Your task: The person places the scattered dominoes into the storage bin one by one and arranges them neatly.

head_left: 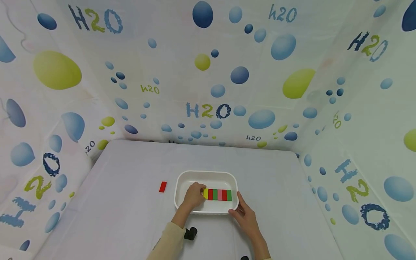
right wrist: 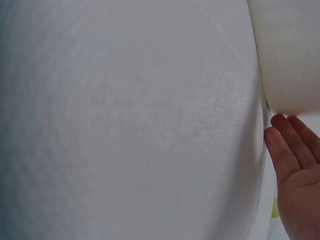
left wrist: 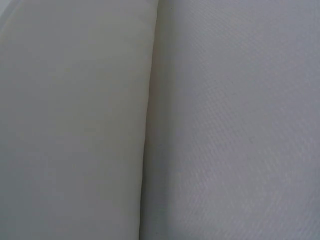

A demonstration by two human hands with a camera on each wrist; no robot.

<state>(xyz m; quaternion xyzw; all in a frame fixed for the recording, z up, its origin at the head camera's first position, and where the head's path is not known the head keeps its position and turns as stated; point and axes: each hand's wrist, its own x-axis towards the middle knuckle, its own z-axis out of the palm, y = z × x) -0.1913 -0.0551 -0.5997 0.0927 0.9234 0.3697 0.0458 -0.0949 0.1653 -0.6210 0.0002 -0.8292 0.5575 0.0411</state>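
A white tray (head_left: 208,209) lies on the table, holding a row of small coloured rectangular blocks (head_left: 219,195) in red, green and pink. At the row's left end, my left hand (head_left: 193,195) reaches into the tray and pinches a yellow block (head_left: 206,193), its fingertips partly hiding it. My right hand (head_left: 246,216) rests against the tray's front right corner, thumb at the front rim and fingers along the right side. In the right wrist view, the right hand's fingers (right wrist: 292,147) look straight, with their tips at the tray's wall (right wrist: 285,60).
A red block (head_left: 163,186) lies on the white table (head_left: 130,216) left of the tray. Below the left forearm sits a black object (head_left: 190,233), and another dark object (head_left: 245,258) shows at the bottom edge. Patterned curtains (head_left: 175,72) enclose the table's back and sides.
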